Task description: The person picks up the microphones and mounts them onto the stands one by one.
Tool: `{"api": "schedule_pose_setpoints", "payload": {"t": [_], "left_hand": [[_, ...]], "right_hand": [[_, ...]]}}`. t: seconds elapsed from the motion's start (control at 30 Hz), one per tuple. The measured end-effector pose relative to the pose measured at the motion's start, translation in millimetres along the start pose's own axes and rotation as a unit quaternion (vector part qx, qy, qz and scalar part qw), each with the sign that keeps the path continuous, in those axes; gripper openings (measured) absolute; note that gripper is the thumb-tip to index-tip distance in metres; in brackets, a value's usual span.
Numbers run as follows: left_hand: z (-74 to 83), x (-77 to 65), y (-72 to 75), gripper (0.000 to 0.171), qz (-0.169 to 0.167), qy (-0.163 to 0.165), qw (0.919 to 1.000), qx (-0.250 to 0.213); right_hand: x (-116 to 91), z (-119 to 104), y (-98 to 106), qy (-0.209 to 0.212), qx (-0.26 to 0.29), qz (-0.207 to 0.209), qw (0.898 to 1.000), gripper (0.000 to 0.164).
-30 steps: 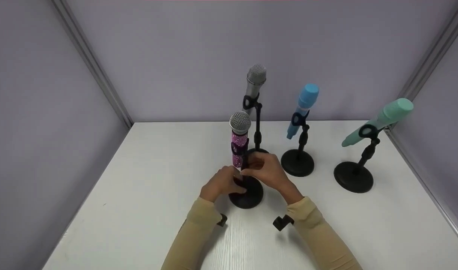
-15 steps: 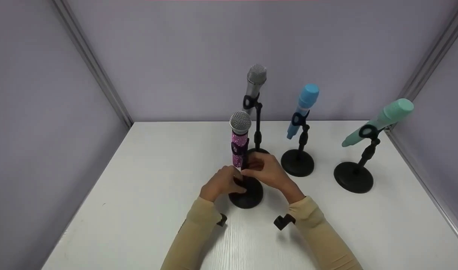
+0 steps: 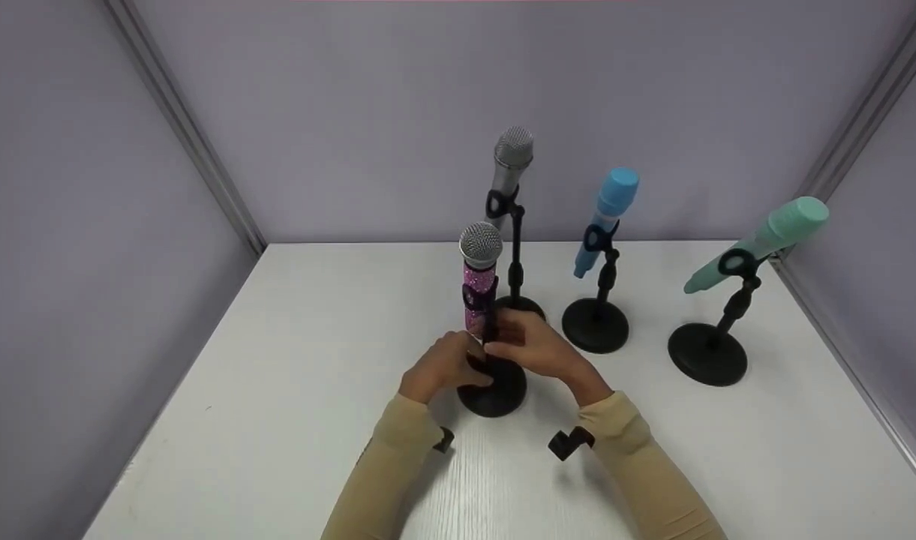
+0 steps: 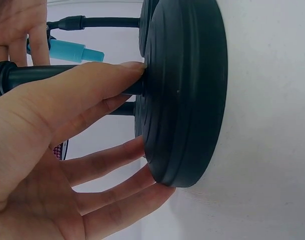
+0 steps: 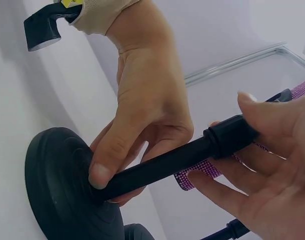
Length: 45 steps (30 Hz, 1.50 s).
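Note:
A glittery pink microphone (image 3: pixel 479 277) with a silver mesh head sits tilted in the clip of a black microphone stand (image 3: pixel 500 397). My left hand (image 3: pixel 444 366) grips this stand low down, its thumb against the pole's foot and its other fingers at the round base (image 4: pixel 192 100). Higher on the pole, my right hand (image 3: pixel 540 346) holds the collar (image 5: pixel 230 136) between thumb and fingers, just under the clip. Part of the pole is hidden by my hands in the head view.
Behind stands a silver microphone (image 3: pixel 512 161) on a taller stand, close to the right hand. To the right are a blue microphone (image 3: pixel 615 196) and a mint green microphone (image 3: pixel 784 225), each on a black stand. Walls close off the white table (image 3: pixel 277 420) behind and at both sides.
My right hand's fingers have shifted slightly around the pole, and its wrist has edged to the right. The left hand and the stand keep their place.

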<state>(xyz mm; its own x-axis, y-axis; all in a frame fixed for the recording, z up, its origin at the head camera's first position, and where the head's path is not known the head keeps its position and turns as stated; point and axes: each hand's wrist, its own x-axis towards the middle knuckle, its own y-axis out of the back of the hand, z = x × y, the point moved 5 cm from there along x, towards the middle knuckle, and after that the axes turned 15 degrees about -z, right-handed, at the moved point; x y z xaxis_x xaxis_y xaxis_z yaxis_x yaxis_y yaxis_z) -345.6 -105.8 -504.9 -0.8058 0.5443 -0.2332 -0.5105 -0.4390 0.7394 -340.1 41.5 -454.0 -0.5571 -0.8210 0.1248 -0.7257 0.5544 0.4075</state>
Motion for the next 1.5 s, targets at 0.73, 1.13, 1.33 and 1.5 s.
{"api": "schedule_pose_setpoints", "payload": {"t": [0.73, 1.13, 1.33, 1.5], "left_hand": [[-1.6, 0.7, -0.5, 0.018, 0.006, -0.004, 0.9999, 0.015], [-2.5, 0.9, -1.1, 0.021, -0.001, 0.002, 1.0000, 0.007], [-3.0, 1.4, -2.0, 0.021, -0.001, 0.004, 1.0000, -0.001], [-3.8, 1.5, -2.4, 0.021, -0.003, 0.011, 0.9999, -0.002]], "right_hand": [[1.0, 1.7, 2.5, -0.005, -0.049, 0.067, 0.997, 0.023], [-1.1, 4.3, 4.8, -0.027, -0.069, 0.118, 0.990, 0.021], [-2.1, 4.4, 6.2, -0.032, -0.062, 0.118, 0.991, 0.022], [-1.7, 3.8, 5.3, -0.023, -0.042, 0.102, 0.994, 0.027]]}}
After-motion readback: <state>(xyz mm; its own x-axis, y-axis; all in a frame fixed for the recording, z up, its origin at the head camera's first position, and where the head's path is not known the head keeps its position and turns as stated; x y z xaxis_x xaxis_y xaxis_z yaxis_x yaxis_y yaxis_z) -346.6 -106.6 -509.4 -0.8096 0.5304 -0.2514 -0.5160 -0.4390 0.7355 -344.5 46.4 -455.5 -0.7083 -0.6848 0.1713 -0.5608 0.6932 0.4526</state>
